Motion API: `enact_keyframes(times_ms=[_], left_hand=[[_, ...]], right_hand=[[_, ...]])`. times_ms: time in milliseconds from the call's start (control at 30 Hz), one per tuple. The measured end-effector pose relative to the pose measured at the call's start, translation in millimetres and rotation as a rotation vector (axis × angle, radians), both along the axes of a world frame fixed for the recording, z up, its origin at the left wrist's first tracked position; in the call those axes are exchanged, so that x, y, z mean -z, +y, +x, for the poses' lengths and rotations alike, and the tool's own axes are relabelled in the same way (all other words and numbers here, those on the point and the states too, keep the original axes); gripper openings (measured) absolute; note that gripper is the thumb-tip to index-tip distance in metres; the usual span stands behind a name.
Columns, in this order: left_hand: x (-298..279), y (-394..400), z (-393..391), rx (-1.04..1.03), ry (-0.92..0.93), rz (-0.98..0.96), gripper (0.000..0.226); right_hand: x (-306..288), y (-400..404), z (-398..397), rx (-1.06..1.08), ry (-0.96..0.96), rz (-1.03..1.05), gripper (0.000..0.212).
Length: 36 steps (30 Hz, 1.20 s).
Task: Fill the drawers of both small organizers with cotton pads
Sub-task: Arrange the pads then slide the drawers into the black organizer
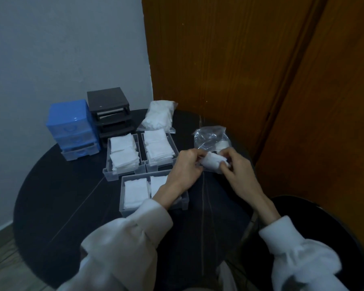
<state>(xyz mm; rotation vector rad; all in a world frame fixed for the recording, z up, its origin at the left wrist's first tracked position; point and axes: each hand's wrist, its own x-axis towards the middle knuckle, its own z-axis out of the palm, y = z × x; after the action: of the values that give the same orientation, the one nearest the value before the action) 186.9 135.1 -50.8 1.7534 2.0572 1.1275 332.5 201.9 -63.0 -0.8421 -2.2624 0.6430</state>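
Both hands hold one small stack of white cotton pads above the dark round table; my left hand grips its left side and my right hand its right. Just behind the stack lies a nearly empty clear plastic bag. Three clear drawers with cotton pads sit out on the table: a back left drawer, a back right drawer and a near drawer. The blue organizer and the black organizer, its slots empty, stand at the back left.
A full bag of cotton pads lies at the back of the table against the wooden door. The blue organizer's bottom drawer is partly pulled out. A dark round stool stands at the right. A grey wall is behind the organizers.
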Motion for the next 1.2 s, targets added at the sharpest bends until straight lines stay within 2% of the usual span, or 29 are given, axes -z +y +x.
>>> enact_keyframes(times_ms=[67,200,400,467,500,600,700,767,900,1100,1200], left_hand=[[1.0,-1.3,-0.1,0.031,-0.028,0.022,0.041],[0.3,-5.9,-2.7,0.051,-0.091,0.036,0.045],[-8.6,-22.2,-11.4,-0.002,-0.045,0.023,0.047],[-11.1,-32.1,-18.4,-0.033,-0.047,0.024,0.044],[-12.1,-38.8,-22.7,-0.048,-0.053,0.023,0.042],[-15.4,-63.6,-38.2,-0.064,-0.097,-0.004,0.034],[-18.1,-92.0,-54.0,-0.035,-0.065,-0.037,0.024],[-16.2,-109.7,-64.1,-0.028,-0.041,-0.073,0.034],[-4.3,-136.9,-79.9,-0.046,0.023,-0.084,0.07],[1.9,-148.3,-80.7,-0.046,0.012,-0.045,0.07],[7.2,-147.4,-81.6,-0.044,0.018,-0.066,0.078]], right_hand=[[-4.9,-0.7,3.8,-0.031,0.096,-0.044,0.017],[-15.7,-2.3,6.7,-0.121,0.212,-0.056,0.008],[-20.3,-3.0,0.1,-0.147,0.356,-0.322,0.015],[-22.6,-5.9,-4.1,-0.162,0.367,-0.336,0.007],[-23.4,-7.6,-6.4,-0.162,0.359,-0.318,0.004],[-27.2,-15.8,-15.7,-0.192,0.342,-0.319,0.016],[-30.6,-25.8,-28.1,-0.267,0.301,-0.368,0.017],[-32.1,-32.1,-37.0,-0.326,0.278,-0.405,0.017],[-31.4,-42.2,-53.3,-0.409,0.18,-0.413,0.015],[-26.1,-48.9,-66.6,-0.479,-0.005,-0.383,0.013],[-25.8,-50.1,-68.0,-0.479,-0.064,-0.365,0.012]])
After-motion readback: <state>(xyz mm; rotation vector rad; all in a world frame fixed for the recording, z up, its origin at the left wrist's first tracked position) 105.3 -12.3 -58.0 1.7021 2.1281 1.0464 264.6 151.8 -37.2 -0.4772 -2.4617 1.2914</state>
